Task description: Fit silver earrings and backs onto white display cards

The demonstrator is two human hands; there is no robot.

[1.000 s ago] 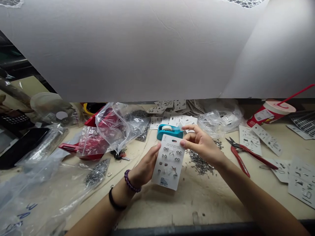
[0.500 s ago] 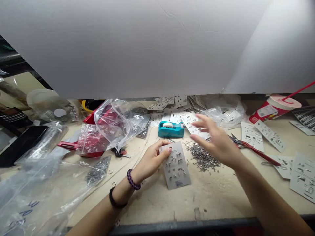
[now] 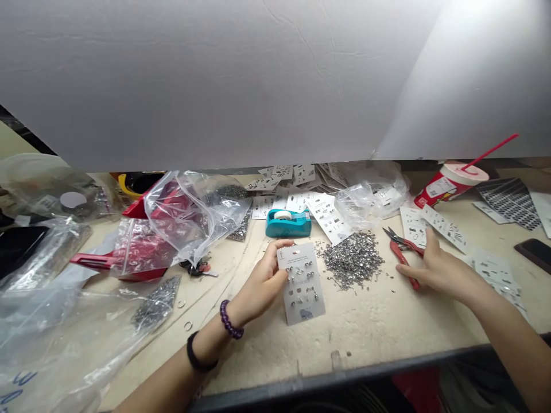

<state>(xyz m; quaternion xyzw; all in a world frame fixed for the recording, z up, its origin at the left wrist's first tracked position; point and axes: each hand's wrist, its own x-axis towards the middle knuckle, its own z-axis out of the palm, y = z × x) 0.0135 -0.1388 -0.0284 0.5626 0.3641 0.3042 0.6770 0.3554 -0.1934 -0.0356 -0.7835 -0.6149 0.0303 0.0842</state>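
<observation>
My left hand [image 3: 266,282] pinches a white earring card [image 3: 303,304] by its left edge. Rows of small metal earrings are fixed on the card, which is tilted above the table. Farther right, my right hand [image 3: 439,268] is around the red-handled cutting pliers [image 3: 398,252], its thumb over one handle. Their jaws point away to the left and the handles are spread. Between the hands lies a heap of small silvery earring pieces [image 3: 353,259]. Behind the held card stands a teal tape dispenser [image 3: 287,228].
More earring cards [image 3: 329,221] lie behind the heap and at the right. A red cup [image 3: 447,183] with a straw leans at the back right, near a dark phone [image 3: 534,256]. Plastic bags [image 3: 202,218] and a red scoop [image 3: 94,261] crowd the left. A white panel [image 3: 241,86] hangs above.
My right hand has moved right from above the heap to the pliers, whose handles have swung round and spread. My left hand keeps the card, now more upright. The view has shifted right.
</observation>
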